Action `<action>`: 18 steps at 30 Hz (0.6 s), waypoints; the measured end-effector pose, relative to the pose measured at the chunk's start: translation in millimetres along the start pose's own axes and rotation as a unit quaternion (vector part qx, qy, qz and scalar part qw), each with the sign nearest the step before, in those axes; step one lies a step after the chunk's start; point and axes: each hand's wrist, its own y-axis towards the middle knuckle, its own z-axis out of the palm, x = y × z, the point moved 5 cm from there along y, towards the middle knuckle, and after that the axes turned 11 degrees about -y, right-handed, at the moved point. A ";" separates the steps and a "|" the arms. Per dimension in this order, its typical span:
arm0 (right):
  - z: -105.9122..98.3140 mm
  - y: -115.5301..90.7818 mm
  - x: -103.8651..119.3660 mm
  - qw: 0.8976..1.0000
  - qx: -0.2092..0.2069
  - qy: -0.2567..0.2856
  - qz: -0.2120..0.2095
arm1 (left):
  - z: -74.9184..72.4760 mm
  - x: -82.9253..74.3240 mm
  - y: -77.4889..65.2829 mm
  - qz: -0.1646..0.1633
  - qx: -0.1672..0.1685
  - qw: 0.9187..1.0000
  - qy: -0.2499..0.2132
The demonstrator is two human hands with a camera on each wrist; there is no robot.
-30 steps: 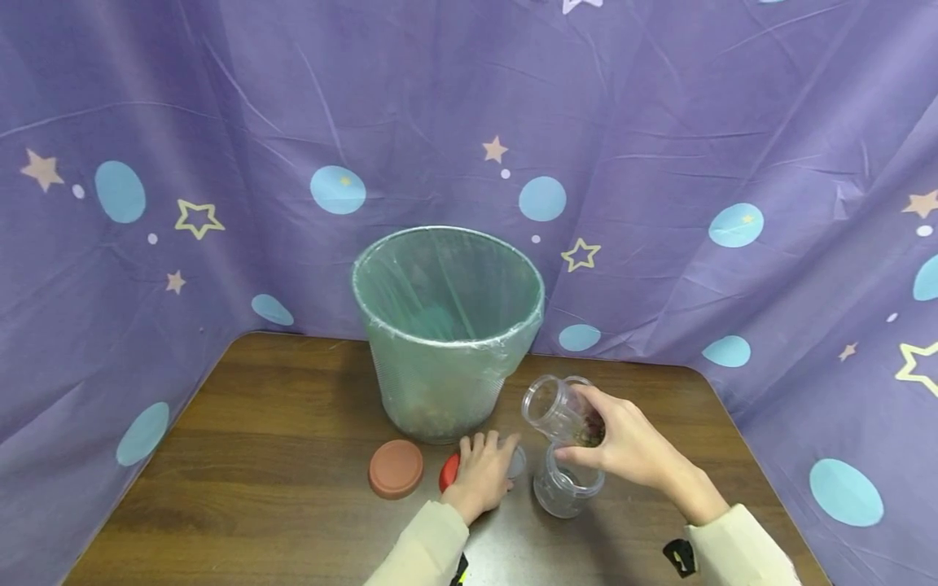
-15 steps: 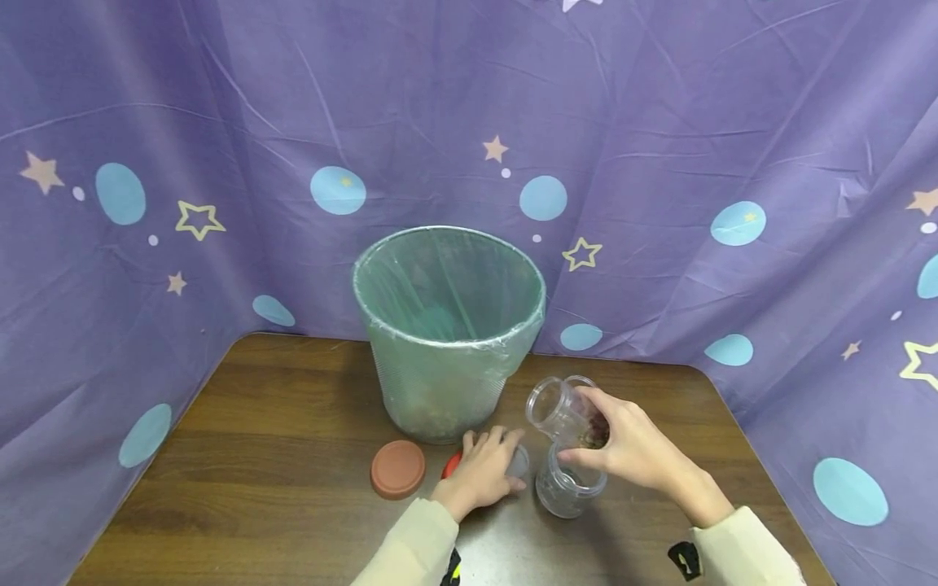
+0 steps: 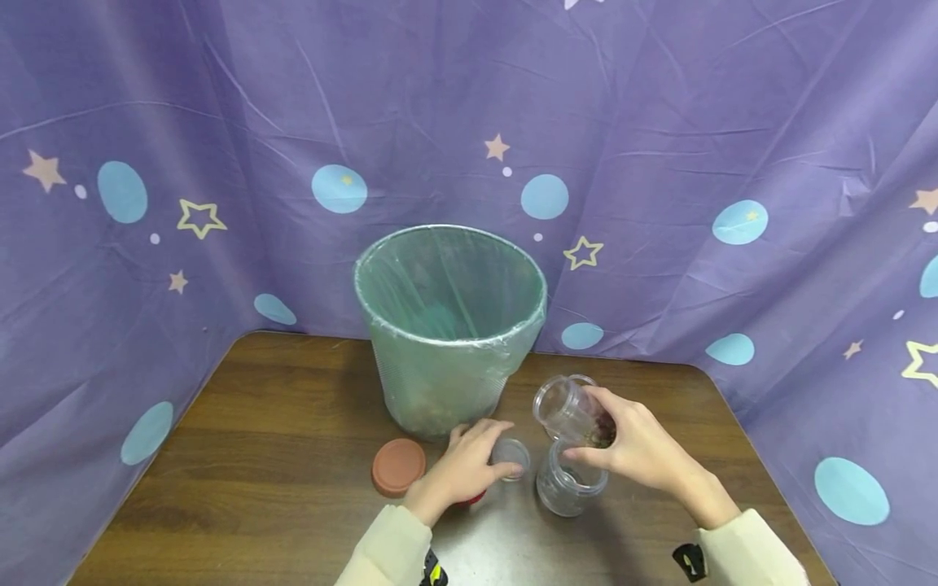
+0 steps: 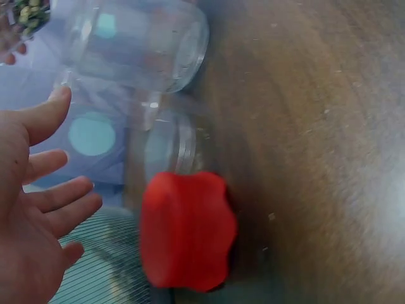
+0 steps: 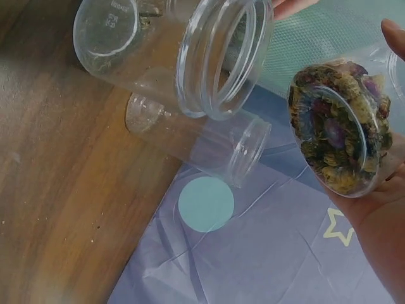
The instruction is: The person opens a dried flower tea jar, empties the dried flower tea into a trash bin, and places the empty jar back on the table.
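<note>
My right hand (image 3: 633, 443) grips a clear plastic jar (image 3: 567, 407), tilted with its mouth to the left. Dried flower buds (image 5: 338, 130) in purple, yellow and green lie in its bottom end. Right below it an uncapped clear jar (image 3: 567, 488) stands upright on the table, and another clear jar (image 5: 196, 139) stands behind. My left hand (image 3: 462, 472) hovers with fingers extended and thumb apart, holding nothing. Under it is a red scalloped lid (image 4: 188, 231), mostly hidden in the head view. A clear lid (image 3: 510, 458) lies just beyond the thumb.
A mesh bin (image 3: 440, 382) lined with a green bag stands at the back middle of the wooden table (image 3: 293, 423). Left of my left hand lies a terracotta-coloured lid (image 3: 398, 466). A purple curtain (image 3: 637, 122) with stars and dots hangs behind.
My left hand has drawn back leftward, uncovering the clear lid and covering more of the red one. The tilted jar in my right hand has shifted slightly right.
</note>
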 end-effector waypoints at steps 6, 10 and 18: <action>-6.8 -2.8 -3.7 1.000 -0.011 -0.016 -0.001 | -18.8 -6.1 -6.1 0.019 0.001 1.000 -0.018; -10.2 -3.8 -6.7 1.000 -0.018 -0.023 -0.002 | -33.5 -5.8 -16.5 0.016 -0.011 0.999 -0.049; -15.6 -1.6 -10.2 1.000 -0.018 -0.021 -0.001 | -61.5 -0.7 -38.5 0.004 -0.065 0.991 -0.120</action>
